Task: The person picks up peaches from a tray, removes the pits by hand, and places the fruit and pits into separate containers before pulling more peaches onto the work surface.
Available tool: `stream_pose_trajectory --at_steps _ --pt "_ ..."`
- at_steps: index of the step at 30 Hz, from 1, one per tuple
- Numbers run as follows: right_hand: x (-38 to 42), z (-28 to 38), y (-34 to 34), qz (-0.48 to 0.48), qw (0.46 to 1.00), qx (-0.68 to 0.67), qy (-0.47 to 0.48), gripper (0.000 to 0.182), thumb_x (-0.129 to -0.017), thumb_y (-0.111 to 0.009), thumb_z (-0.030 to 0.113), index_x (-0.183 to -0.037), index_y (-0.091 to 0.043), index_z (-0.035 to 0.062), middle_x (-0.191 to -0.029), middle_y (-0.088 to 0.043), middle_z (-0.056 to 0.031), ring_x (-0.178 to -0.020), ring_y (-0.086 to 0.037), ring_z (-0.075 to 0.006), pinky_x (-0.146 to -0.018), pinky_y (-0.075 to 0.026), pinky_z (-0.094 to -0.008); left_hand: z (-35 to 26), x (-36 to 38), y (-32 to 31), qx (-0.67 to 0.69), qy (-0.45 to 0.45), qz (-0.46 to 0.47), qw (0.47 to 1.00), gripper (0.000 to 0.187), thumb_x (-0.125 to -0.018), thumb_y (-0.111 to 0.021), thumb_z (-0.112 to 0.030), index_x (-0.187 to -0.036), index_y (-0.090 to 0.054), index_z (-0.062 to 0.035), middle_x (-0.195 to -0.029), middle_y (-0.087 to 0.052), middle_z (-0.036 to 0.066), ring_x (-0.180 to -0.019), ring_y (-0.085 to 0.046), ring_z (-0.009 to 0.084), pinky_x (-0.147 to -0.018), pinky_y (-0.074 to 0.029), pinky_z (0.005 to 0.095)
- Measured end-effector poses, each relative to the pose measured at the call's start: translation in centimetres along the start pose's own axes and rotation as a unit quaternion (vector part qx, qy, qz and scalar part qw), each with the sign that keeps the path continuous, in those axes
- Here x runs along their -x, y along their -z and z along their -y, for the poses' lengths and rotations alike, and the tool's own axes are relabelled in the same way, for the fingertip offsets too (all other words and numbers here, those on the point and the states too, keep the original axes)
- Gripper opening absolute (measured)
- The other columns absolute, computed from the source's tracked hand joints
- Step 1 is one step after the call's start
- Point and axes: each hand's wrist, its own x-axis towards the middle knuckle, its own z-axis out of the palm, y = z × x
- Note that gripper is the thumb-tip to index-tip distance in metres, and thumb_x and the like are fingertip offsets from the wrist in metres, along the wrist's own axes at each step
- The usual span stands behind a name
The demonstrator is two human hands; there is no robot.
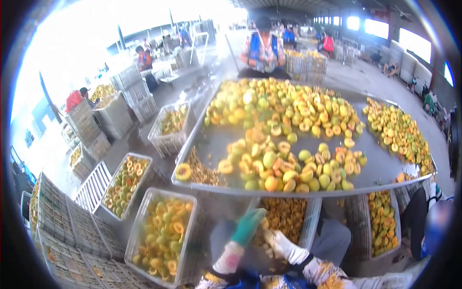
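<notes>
My left hand (249,225), in a green glove, is closed above a crate of brown fruit pits (286,212) between my knees. A yellowish bit shows at its fingertips, too blurred to name. Just to the right and slightly lower, my right hand (285,244) wears a white glove. Its fingers are curled in toward the left hand, and what they grip is hidden. Directly beyond both hands, a metal table (211,139) carries heaps of yellow-green stone fruit (284,168) like peaches or apricots, some whole and many halved.
Halved fruit fills a crate (163,231) at my left, another (126,185) beyond it and one (383,224) at my right. Stacked crates (72,226) rise at far left. A person (263,48) sits across the table; a person's sleeve (435,226) shows at right.
</notes>
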Motion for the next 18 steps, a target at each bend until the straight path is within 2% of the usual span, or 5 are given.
stream_pose_trajectory --at_steps 5,9,13,16,18 --pt "-0.5 0.4 0.7 0.032 0.999 -0.003 -0.002 0.040 -0.095 -0.045 0.052 -0.090 -0.047 0.0123 -0.061 -0.037 0.0049 -0.046 -0.032 -0.0061 -0.040 -0.027 -0.0227 -0.5 2.4 -2.1 0.030 -0.057 -0.089 0.994 0.023 -0.091 -0.063 -0.018 -0.104 -0.067 0.0003 -0.090 -0.067 0.003 -0.080 -0.061 0.0096 -0.072 -0.051 0.0247" --pt "0.4 0.8 1.8 0.163 0.971 -0.155 -0.081 0.041 -0.097 -0.041 0.052 -0.088 -0.045 0.0119 -0.060 -0.033 0.0058 -0.045 -0.028 -0.0050 -0.040 -0.024 -0.0219 -1.0 2.0 -1.6 0.010 -0.002 -0.017 1.000 0.016 -0.088 -0.063 -0.009 -0.097 -0.068 0.0028 -0.081 -0.067 0.004 -0.072 -0.061 0.0106 -0.067 -0.049 0.0227" --pt "0.6 0.9 0.2 0.056 0.994 -0.085 -0.045 0.042 -0.099 -0.037 0.050 -0.088 -0.046 0.0105 -0.058 -0.028 0.0066 -0.042 -0.025 -0.0046 -0.038 -0.021 -0.0218 0.0 2.0 -2.2 0.008 0.032 -0.049 0.998 0.025 -0.091 -0.061 -0.018 -0.106 -0.066 0.0030 -0.098 -0.067 0.007 -0.084 -0.061 0.0115 -0.075 -0.050 0.0244" --pt "0.3 0.5 1.3 0.140 0.964 -0.203 -0.100 0.042 -0.099 -0.036 0.049 -0.090 -0.048 0.0097 -0.056 -0.028 0.0072 -0.040 -0.024 -0.0038 -0.036 -0.020 -0.0211 2.5 0.2 0.4 0.005 -0.020 0.085 0.996 0.025 -0.091 -0.062 -0.018 -0.106 -0.066 0.0017 -0.097 -0.067 0.006 -0.083 -0.059 0.0106 -0.073 -0.048 0.0232" --pt "-0.7 -1.5 1.7 0.215 0.921 -0.305 -0.115 0.045 -0.100 -0.035 0.048 -0.092 -0.052 0.0079 -0.054 -0.025 0.0094 -0.037 -0.019 -0.0023 -0.031 -0.017 -0.0200 -1.7 1.5 -0.8 0.025 0.053 0.106 0.993 0.021 -0.091 -0.060 -0.019 -0.099 -0.067 -0.0008 -0.089 -0.064 0.002 -0.077 -0.056 0.0089 -0.067 -0.045 0.0207"
